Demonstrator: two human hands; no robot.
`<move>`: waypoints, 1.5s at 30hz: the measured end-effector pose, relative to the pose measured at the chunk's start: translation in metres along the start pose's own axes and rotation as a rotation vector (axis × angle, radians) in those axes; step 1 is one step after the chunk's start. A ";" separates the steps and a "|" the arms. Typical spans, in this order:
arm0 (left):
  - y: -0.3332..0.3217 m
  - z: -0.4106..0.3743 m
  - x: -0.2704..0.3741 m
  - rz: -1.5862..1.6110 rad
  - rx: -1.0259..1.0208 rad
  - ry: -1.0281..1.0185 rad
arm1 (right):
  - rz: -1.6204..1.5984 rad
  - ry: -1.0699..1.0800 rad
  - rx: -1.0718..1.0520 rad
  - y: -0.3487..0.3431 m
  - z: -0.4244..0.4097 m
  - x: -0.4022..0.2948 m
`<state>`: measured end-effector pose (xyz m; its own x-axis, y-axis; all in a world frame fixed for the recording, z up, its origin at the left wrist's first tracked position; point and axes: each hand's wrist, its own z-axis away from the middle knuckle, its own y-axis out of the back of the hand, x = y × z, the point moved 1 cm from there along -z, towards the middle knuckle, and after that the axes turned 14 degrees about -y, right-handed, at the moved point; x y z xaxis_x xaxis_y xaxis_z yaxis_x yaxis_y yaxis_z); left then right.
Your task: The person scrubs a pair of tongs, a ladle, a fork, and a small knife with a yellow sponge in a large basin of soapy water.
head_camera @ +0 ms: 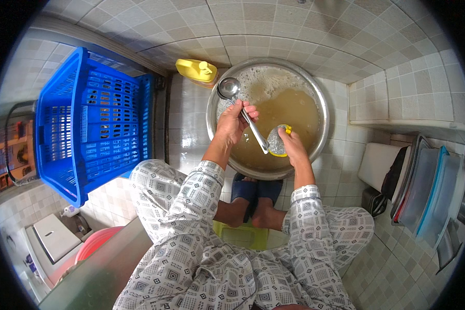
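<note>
My left hand (234, 122) grips the handle of a steel ladle (229, 88), its round bowl pointing up and left over the rim of a wide metal basin (322, 112). Behind that bowl a second dark, round edge shows; whether it is another ladle I cannot tell. Between the fingers and thumb of my right hand (291, 145) is a scrubbing pad (276, 142), silvery grey with a yellow edge, close by the lower end of the handle. Cloudy brown water (294, 112) with foam along its far side fills much of the basin below both hands.
A yellow-capped bottle (195, 71) stands at the basin's upper left. The blue plastic basket (81, 128) is at the left, beside a dark-edged ledge. Trays and plastic lids (422, 190) lean at the right, near a pale board (378, 164). My slippered feet (255, 193) are just below the basin.
</note>
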<state>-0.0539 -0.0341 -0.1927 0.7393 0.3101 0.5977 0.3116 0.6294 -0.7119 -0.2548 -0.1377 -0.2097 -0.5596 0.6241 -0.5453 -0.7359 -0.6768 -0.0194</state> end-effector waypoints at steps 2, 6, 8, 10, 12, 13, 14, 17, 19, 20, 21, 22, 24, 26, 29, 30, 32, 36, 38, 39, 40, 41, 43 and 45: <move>-0.003 0.001 0.001 0.029 -0.027 0.001 | 0.227 0.024 0.103 0.002 -0.005 0.005; -0.010 0.006 0.003 -0.006 0.000 0.003 | 0.515 0.236 0.258 -0.009 -0.002 -0.005; -0.018 0.008 0.002 -0.042 0.028 0.008 | 0.438 0.330 0.204 -0.010 0.007 -0.016; -0.025 0.015 0.005 -0.087 0.070 0.011 | 0.410 0.368 0.028 -0.029 0.041 -0.045; -0.038 0.022 -0.002 -0.018 0.024 0.021 | 0.539 0.276 -0.044 -0.038 0.053 -0.052; -0.037 0.024 0.001 0.008 0.011 0.014 | 0.603 0.235 -0.097 -0.049 0.060 -0.056; -0.024 0.021 -0.003 0.052 -0.052 0.015 | 0.434 0.165 -0.170 -0.060 0.070 -0.058; -0.045 0.027 -0.001 -0.107 -0.082 0.056 | 0.404 0.022 -0.151 -0.048 0.088 -0.071; -0.054 0.033 0.003 -0.323 -0.089 0.075 | 0.575 0.199 0.021 -0.033 0.093 -0.078; -0.059 0.036 0.004 -0.431 -0.087 0.072 | 0.659 0.286 0.109 -0.023 0.097 -0.083; -0.061 0.038 0.007 -0.542 -0.079 0.066 | 0.825 0.364 0.235 -0.018 0.104 -0.090; -0.064 0.040 0.008 -0.620 -0.037 0.104 | 0.990 0.440 0.366 -0.011 0.111 -0.098; -0.072 0.042 0.016 -0.781 -0.102 0.089 | 1.139 0.455 0.505 0.008 0.133 -0.121; -0.073 0.041 0.030 -0.932 -0.163 -0.033 | 1.147 0.516 0.595 0.015 0.160 -0.147; -0.076 0.032 0.060 -1.147 -0.301 -0.308 | 1.006 0.703 0.642 0.028 0.199 -0.168; -0.085 0.034 0.075 -1.240 -0.372 -0.358 | 0.929 0.776 0.643 0.036 0.207 -0.169; -0.097 0.039 0.105 -1.359 -0.469 -0.448 | 0.959 0.709 0.650 0.047 0.213 -0.165; -0.116 0.059 0.150 -1.388 -0.572 -0.469 | 1.165 0.594 0.637 0.079 0.178 -0.142; -0.112 0.060 0.157 -1.361 -0.603 -0.442 | 1.179 0.555 0.732 0.088 0.173 -0.139; -0.111 0.065 0.162 -1.392 -0.587 -0.446 | 1.189 0.542 0.769 0.084 0.175 -0.142; -0.112 0.073 0.167 -1.422 -0.572 -0.450 | 1.039 0.490 0.674 0.083 0.179 -0.144; -0.112 0.077 0.171 -1.450 -0.558 -0.454 | 0.889 0.437 0.581 0.083 0.184 -0.146; -0.108 0.078 0.176 -1.561 -0.613 -0.430 | 0.769 0.403 0.476 0.083 0.189 -0.149; -0.106 0.079 0.178 -1.647 -0.634 -0.444 | 0.816 0.433 0.455 0.091 0.182 -0.143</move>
<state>-0.0023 0.0108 0.0184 -0.6865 -0.0667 0.7240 0.7102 0.1519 0.6874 -0.3115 -0.2176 0.0194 -0.8346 -0.2150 -0.5071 -0.3180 -0.5636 0.7624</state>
